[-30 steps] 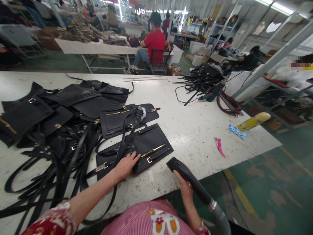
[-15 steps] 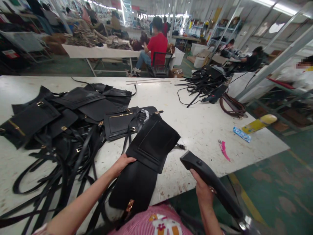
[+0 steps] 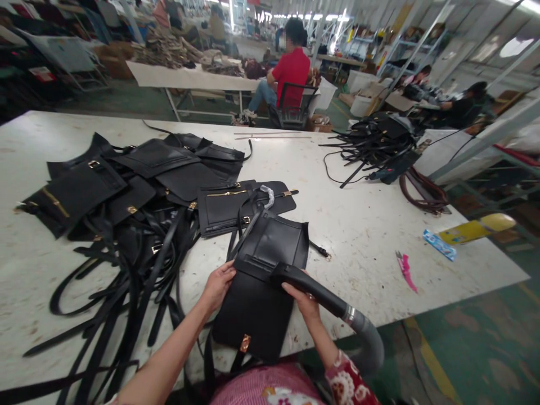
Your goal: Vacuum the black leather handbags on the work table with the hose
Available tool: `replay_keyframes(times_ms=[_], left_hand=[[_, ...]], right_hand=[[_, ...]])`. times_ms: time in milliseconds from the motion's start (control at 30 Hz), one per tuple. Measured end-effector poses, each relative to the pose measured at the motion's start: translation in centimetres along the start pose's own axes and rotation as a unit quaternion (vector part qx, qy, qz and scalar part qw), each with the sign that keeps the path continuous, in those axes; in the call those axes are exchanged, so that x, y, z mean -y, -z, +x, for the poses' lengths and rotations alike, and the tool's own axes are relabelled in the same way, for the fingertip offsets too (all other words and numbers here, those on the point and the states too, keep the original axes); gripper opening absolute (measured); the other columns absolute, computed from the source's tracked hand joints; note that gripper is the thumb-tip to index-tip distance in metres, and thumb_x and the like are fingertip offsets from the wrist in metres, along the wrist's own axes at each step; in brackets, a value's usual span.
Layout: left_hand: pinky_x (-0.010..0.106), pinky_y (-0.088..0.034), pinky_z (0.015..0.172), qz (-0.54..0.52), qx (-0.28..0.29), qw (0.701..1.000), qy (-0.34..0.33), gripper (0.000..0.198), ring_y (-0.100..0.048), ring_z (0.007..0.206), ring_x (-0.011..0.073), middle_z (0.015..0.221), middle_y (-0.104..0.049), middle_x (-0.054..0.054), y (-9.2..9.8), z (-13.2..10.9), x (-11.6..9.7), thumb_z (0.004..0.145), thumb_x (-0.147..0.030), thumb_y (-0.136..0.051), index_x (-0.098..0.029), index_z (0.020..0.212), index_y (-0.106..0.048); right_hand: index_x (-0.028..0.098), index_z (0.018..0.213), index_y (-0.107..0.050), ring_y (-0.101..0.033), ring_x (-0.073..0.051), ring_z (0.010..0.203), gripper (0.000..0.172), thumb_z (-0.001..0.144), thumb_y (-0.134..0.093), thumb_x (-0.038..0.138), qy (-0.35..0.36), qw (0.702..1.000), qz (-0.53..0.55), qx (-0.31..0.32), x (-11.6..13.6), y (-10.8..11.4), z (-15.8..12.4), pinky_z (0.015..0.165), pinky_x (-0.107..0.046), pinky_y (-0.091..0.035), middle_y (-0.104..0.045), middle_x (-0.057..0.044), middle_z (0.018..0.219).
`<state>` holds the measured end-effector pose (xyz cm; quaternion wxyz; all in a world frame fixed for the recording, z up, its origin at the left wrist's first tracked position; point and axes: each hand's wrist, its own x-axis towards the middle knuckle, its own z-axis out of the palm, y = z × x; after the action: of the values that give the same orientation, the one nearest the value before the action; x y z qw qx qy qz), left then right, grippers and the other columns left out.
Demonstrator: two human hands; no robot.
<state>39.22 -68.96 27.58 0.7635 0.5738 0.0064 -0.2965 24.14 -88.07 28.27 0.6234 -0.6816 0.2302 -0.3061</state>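
A black leather bag [image 3: 257,306] lies in front of me on the white table, its flap spread toward me with a gold clasp near the front edge. My left hand [image 3: 219,284] grips the bag's left edge, thumb on top. In my right hand [image 3: 304,301] is a black vacuum nozzle [image 3: 320,289], joined to a grey hose [image 3: 367,337]. The nozzle's tip rests at the bag's fold; whether it reaches inside the opening I cannot tell. Just behind lies another black bag [image 3: 223,208] with a gold zip and buckles.
Several black bags with tangled straps [image 3: 156,185] pile up on the left. At the far right are more black straps [image 3: 375,140] and brown straps [image 3: 422,191]. Pink snips [image 3: 406,273], a blue packet [image 3: 439,244] and a yellow can [image 3: 476,228] lie nearer. A person in red [image 3: 293,73] sits beyond.
My right hand has brought the nozzle leftward, from beside the bag onto its fold. The bag has turned straighter. My view has shifted, so the scene sits further right.
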Motion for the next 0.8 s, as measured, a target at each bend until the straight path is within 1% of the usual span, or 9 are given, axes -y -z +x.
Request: replay_keyframes(times_ms=[100,167,200,333,467,600,700,733,800], left_hand=[[0.022,-0.048,0.067,0.012,-0.022,1.000,-0.016,0.054,-0.061,0.068,0.0094,0.078,-0.065,0.000,0.5,0.5,-0.5,0.057,-0.015,-0.065,-0.018,0.110,-0.054],[0.022,-0.049,0.067,0.026,-0.020,0.998,-0.046,0.061,-0.061,0.068,0.0088,0.079,-0.064,-0.001,0.8,0.8,-0.8,0.057,-0.016,-0.067,-0.020,0.116,-0.051],[0.023,-0.049,0.067,0.038,-0.017,0.997,-0.061,0.060,-0.060,0.067,0.0092,0.080,-0.064,-0.001,0.9,1.0,-1.0,0.056,-0.018,-0.068,-0.019,0.115,-0.053],[0.023,-0.048,0.060,0.113,-0.018,0.989,-0.089,0.036,-0.058,0.060,0.0105,0.072,-0.065,0.001,1.1,2.0,-1.0,0.056,-0.024,-0.068,-0.014,0.090,-0.066],[0.025,-0.047,0.054,0.145,-0.013,0.986,-0.083,0.023,-0.056,0.053,0.0125,0.058,-0.063,0.001,0.7,2.8,-1.1,0.057,-0.027,-0.067,-0.014,0.076,-0.068],[0.025,-0.046,0.051,0.173,0.010,0.982,-0.077,0.017,-0.055,0.049,0.0131,0.054,-0.062,0.001,0.4,3.4,-1.7,0.057,-0.026,-0.067,-0.014,0.069,-0.068],[0.023,-0.044,0.049,0.197,0.032,0.977,-0.080,0.013,-0.052,0.046,0.0119,0.052,-0.062,0.000,0.1,3.6,-2.2,0.058,-0.024,-0.065,-0.016,0.067,-0.069],[0.023,-0.043,0.049,0.203,0.039,0.975,-0.083,0.012,-0.052,0.047,0.0116,0.053,-0.062,-0.001,0.0,3.6,-2.3,0.058,-0.023,-0.064,-0.016,0.066,-0.069],[0.022,-0.043,0.051,0.213,0.050,0.972,-0.089,0.011,-0.053,0.051,0.0121,0.055,-0.063,-0.001,-0.2,3.4,-2.4,0.058,-0.021,-0.063,-0.017,0.065,-0.070]], right_hand=[[0.018,0.101,-0.060,-0.062,-0.021,0.084,0.046,0.059,-0.073,0.034,-0.027,0.999,0.010,0.020,-0.2,-1.7,0.7,0.085,-0.037,-0.048,-0.068,-0.003,0.086],[0.018,0.100,-0.060,-0.062,-0.020,0.084,0.046,0.058,-0.074,0.033,-0.031,0.999,0.010,0.026,0.1,-2.5,0.9,0.086,-0.036,-0.048,-0.068,-0.002,0.087],[0.018,0.099,-0.061,-0.062,-0.020,0.084,0.045,0.058,-0.074,0.033,-0.032,0.999,0.011,0.033,0.3,-2.8,0.9,0.086,-0.036,-0.048,-0.068,-0.002,0.087],[0.021,0.101,-0.060,-0.061,-0.020,0.087,0.045,0.059,-0.074,0.031,-0.039,0.997,0.030,0.051,1.2,-3.6,0.7,0.087,-0.036,-0.047,-0.067,-0.001,0.092],[0.021,0.104,-0.059,-0.060,-0.021,0.090,0.047,0.061,-0.074,0.031,-0.022,0.998,0.036,0.052,1.8,-4.3,0.6,0.089,-0.039,-0.045,-0.066,-0.002,0.093],[0.023,0.100,-0.061,-0.056,-0.021,0.098,0.039,0.064,-0.072,0.030,0.030,0.995,0.031,0.086,2.7,-5.6,0.8,0.095,-0.039,-0.040,-0.063,-0.002,0.102],[0.023,0.100,-0.062,-0.055,-0.021,0.100,0.039,0.063,-0.072,0.028,0.068,0.992,0.023,0.100,3.1,-7.1,1.1,0.095,-0.037,-0.040,-0.062,-0.002,0.102],[0.023,0.099,-0.063,-0.056,-0.021,0.098,0.040,0.061,-0.072,0.029,0.069,0.992,0.020,0.101,3.0,-7.7,1.2,0.093,-0.036,-0.041,-0.063,-0.002,0.101],[0.023,0.096,-0.064,-0.058,-0.021,0.093,0.040,0.058,-0.074,0.030,0.039,0.995,0.021,0.091,2.5,-8.8,1.4,0.090,-0.036,-0.043,-0.064,-0.002,0.096]])
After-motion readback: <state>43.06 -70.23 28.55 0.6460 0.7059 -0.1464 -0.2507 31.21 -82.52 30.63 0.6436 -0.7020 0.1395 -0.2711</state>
